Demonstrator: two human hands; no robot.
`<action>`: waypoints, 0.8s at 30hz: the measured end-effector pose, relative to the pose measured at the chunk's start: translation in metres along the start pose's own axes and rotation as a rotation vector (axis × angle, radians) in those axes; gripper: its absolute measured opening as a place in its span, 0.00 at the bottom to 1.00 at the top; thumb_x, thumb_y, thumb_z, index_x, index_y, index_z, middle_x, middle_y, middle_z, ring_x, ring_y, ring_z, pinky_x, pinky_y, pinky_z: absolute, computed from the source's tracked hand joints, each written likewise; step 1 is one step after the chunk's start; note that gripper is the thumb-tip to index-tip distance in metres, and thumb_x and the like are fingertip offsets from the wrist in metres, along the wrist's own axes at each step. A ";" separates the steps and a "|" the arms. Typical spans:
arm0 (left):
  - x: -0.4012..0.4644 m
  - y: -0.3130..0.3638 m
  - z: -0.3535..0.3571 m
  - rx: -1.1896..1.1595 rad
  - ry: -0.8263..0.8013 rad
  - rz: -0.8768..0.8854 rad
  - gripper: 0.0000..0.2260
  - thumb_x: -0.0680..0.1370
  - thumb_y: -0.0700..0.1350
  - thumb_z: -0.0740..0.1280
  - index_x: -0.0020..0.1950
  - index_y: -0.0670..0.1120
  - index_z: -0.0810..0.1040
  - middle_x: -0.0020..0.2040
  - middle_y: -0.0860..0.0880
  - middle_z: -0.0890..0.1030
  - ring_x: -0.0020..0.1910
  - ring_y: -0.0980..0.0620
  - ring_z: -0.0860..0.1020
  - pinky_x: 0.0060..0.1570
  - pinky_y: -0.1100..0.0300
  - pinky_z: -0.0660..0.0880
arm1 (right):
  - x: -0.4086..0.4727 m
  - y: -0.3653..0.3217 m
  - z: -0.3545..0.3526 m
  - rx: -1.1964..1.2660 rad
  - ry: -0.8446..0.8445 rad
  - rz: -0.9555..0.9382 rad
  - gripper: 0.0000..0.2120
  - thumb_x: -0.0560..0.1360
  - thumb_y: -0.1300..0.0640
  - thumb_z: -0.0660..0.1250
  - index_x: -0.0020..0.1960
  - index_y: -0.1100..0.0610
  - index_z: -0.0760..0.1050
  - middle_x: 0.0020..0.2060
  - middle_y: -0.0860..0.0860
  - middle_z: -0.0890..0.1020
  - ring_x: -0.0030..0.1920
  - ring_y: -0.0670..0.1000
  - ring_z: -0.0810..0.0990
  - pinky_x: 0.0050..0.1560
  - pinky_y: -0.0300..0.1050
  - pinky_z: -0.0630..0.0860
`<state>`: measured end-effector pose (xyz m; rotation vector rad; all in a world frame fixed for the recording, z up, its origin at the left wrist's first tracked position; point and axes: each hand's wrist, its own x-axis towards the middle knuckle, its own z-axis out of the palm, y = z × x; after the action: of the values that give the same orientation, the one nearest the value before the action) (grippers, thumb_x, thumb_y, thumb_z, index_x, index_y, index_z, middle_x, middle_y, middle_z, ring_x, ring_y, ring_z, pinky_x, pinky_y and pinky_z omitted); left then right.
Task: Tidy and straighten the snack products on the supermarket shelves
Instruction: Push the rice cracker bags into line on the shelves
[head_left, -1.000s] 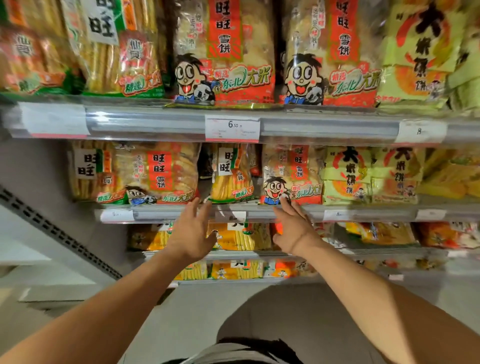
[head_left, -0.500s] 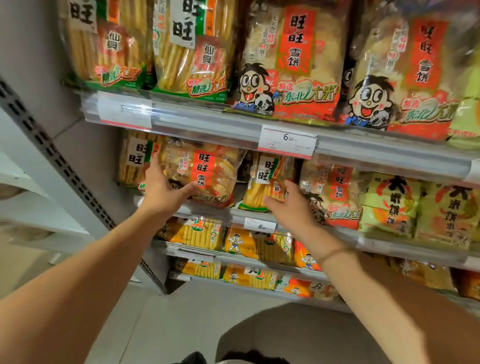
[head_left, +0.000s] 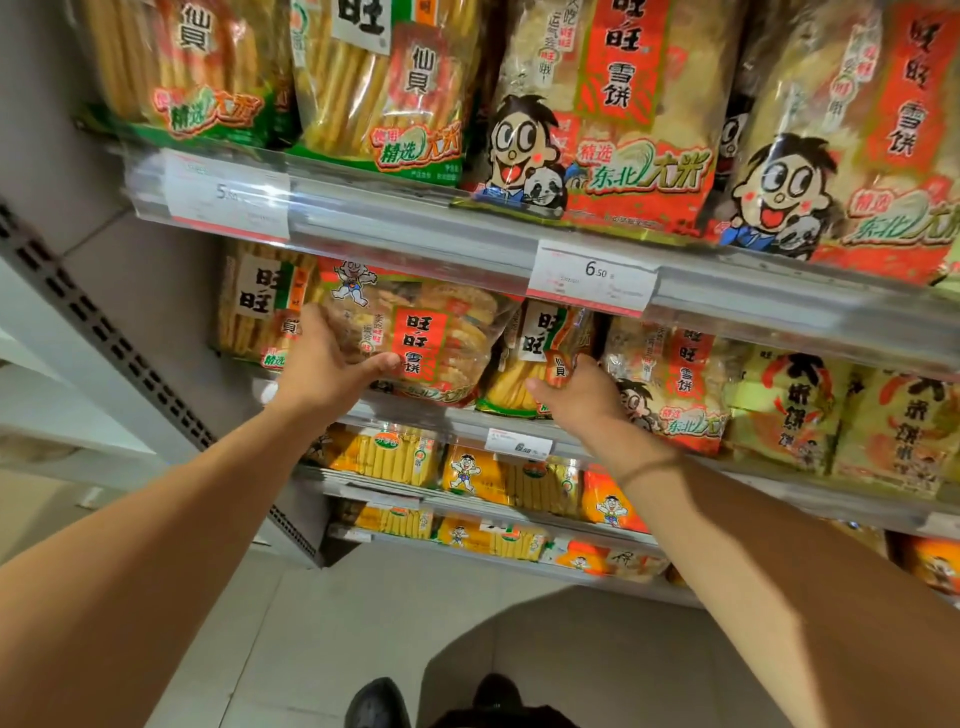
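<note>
On the second shelf a clear rice-cracker bag with a red label (head_left: 436, 338) lies tilted. My left hand (head_left: 327, 364) grips its left lower edge, thumb across the front. Beside it stands a narrow green-trimmed senbei bag (head_left: 524, 374). My right hand (head_left: 576, 395) holds that bag at its lower right, thumb on the front and fingers behind it. Another senbei bag (head_left: 254, 306) stands at the shelf's left end, and a red snow-cracker bag (head_left: 675, 384) stands to the right of my right hand.
The top shelf carries large senbei bags (head_left: 374, 88) and red cartoon bags (head_left: 602, 114) behind a price rail (head_left: 415, 223). Yellow-green bags (head_left: 789, 410) fill the right. Lower shelves hold small yellow and orange packs (head_left: 498, 478). A grey upright (head_left: 93, 327) stands at left.
The view has swung closer and leftward. My left hand moved from the shelf rail onto the tilted red-label bag and took hold; my right hand moved onto the narrow senbei bag.
</note>
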<state>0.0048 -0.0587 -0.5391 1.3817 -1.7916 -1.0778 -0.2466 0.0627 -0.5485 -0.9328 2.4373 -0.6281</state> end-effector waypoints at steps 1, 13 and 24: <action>0.000 0.000 0.000 -0.003 0.007 0.010 0.30 0.67 0.51 0.79 0.58 0.49 0.63 0.46 0.58 0.73 0.44 0.65 0.71 0.39 0.69 0.66 | 0.002 0.001 0.000 -0.014 -0.001 -0.001 0.38 0.74 0.42 0.70 0.75 0.61 0.60 0.63 0.58 0.77 0.62 0.60 0.76 0.53 0.44 0.72; -0.022 -0.004 -0.018 0.067 0.115 0.089 0.23 0.67 0.57 0.77 0.56 0.53 0.72 0.43 0.56 0.78 0.42 0.62 0.77 0.38 0.69 0.70 | 0.007 0.024 0.006 0.235 0.129 -0.089 0.20 0.67 0.54 0.79 0.51 0.55 0.70 0.43 0.47 0.82 0.41 0.50 0.80 0.37 0.43 0.73; -0.101 -0.057 -0.044 -0.037 0.232 -0.141 0.15 0.67 0.45 0.79 0.44 0.52 0.73 0.33 0.63 0.82 0.31 0.69 0.78 0.28 0.76 0.70 | 0.001 0.015 0.006 0.313 0.063 -0.234 0.23 0.66 0.50 0.79 0.52 0.53 0.69 0.40 0.43 0.78 0.39 0.44 0.77 0.37 0.43 0.73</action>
<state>0.0941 0.0218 -0.5685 1.5606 -1.5208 -0.9717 -0.2510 0.0706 -0.5621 -1.0840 2.2101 -1.1005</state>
